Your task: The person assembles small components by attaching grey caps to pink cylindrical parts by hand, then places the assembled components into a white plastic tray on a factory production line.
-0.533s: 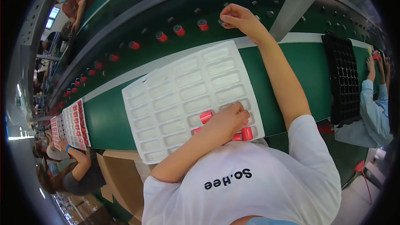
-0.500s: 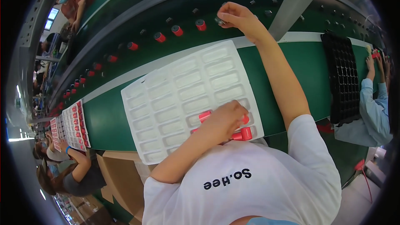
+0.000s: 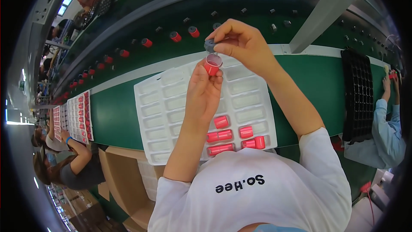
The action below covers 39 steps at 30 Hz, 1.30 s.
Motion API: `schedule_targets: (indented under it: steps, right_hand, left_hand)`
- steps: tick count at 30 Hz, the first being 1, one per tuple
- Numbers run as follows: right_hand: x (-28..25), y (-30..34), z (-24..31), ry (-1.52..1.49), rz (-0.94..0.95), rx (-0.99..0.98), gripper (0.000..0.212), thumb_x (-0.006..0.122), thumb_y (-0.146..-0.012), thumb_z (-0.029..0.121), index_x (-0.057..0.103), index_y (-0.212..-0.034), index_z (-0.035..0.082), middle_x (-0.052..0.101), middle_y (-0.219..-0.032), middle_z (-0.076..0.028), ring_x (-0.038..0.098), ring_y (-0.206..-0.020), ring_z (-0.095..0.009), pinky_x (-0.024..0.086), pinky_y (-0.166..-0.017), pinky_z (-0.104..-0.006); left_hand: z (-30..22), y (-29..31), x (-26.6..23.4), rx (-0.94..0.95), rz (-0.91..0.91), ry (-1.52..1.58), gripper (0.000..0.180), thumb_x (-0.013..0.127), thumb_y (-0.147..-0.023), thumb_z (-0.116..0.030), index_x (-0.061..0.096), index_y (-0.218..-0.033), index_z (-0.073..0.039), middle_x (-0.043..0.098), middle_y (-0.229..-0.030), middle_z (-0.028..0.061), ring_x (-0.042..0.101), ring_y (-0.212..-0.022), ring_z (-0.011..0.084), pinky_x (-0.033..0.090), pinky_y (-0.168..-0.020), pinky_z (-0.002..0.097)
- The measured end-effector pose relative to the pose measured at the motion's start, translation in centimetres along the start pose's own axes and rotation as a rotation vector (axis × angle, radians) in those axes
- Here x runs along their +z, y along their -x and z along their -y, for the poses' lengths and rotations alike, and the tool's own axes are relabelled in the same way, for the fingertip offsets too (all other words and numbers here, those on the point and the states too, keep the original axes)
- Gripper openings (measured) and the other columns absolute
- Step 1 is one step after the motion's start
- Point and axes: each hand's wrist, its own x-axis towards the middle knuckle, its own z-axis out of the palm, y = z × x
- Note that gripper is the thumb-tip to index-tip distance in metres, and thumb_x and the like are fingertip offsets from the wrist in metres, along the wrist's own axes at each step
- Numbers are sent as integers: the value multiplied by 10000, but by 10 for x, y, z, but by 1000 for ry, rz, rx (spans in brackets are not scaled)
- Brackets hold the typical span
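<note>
Red cap (image 3: pixel 212 65) in left hand (image 3: pixel 202 92), grey piece (image 3: pixel 210 45) in right hand (image 3: pixel 240 43)

I'm at a long green worktable (image 3: pixel 116 116) that curves off toward the left, with a dark conveyor line (image 3: pixel 141 21) running along the far side. A grey slanted post (image 3: pixel 326 13) cuts across the upper right. Brown cardboard boxes (image 3: pixel 124 180) sit down by the near edge on my left. Bright windows (image 3: pixel 64 4) glow far up on the left, so the light's pretty strong over there. Other people are sitting along the table on both sides.
</note>
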Motion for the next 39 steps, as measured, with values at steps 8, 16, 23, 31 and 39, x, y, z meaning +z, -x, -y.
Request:
schedule_targets:
  steps: [8, 16, 23, 31, 39]
  right_hand:
    - [13, 8, -2, 269, 73, -58, 143, 700, -813, 24, 648, -946, 30, 637, -988, -53, 624, -902, -140, 500, -854, -278]
    - [10, 5, 0, 52, -127, 47, 184, 688, -828, 17, 619, -998, 32, 618, -965, -48, 609, -914, -125, 496, -860, -260]
    - [23, 10, 5, 208, 24, -86, 173, 690, -819, 28, 647, -986, 43, 627, -978, -57, 624, -924, -161, 503, -836, -269]
    - [23, 9, -1, 428, 27, -307, 183, 728, -788, 85, 719, -969, 62, 686, -990, -94, 655, -908, -219, 526, -784, -290]
    - [32, 11, -8, 388, -27, -326, 158, 732, -790, 74, 746, -947, 86, 697, -952, -85, 664, -891, -218, 528, -734, -281]
  left_hand:
    - [-4, -10, 5, 223, -73, -110, 386, 614, -937, -247, 464, -1239, -58, 551, -1142, 62, 528, -992, 128, 447, -883, 254]
    - [-18, -9, -16, 294, -99, -679, 294, 700, -877, -169, 565, -1116, -64, 577, -1027, 27, 540, -958, 122, 457, -843, 255]
    - [-23, -3, 4, 311, -94, -956, 293, 746, -804, -87, 582, -1038, -21, 596, -939, 44, 596, -843, 152, 493, -800, 240]
    - [-36, 4, 2, 552, -55, -1402, 297, 707, -858, -225, 577, -1021, -14, 569, -905, 72, 570, -797, 189, 464, -655, 269]
    - [-28, 8, 12, 635, -114, -1486, 339, 516, -971, -363, 501, -1049, -34, 547, -892, 125, 571, -790, 277, 452, -657, 337]
